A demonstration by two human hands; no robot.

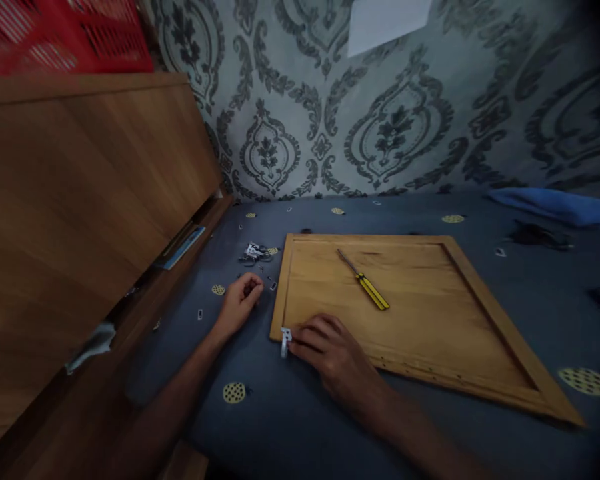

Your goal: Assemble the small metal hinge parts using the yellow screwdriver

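Note:
A wooden cabinet door (430, 293) with a raised frame lies flat on the blue patterned cloth. At its near left corner, my right hand (337, 360) pinches a small metal hinge (286, 341) against the frame's edge. My left hand (241, 300) is left of the door with fingers curled together; whatever they may hold is hidden. Just beyond it are some small screws (261, 269) and a little heap of metal hinges (254, 251). A screwdriver (373, 291) with a yellow and black handle rests on the door's panel.
On the left stands a wooden cabinet (95, 167) with a red plastic basket (70, 37) on top. A patterned wall (325, 100) rises behind the cloth. At the far right lie a blue cloth (560, 205) and a dark object (537, 235) I cannot identify.

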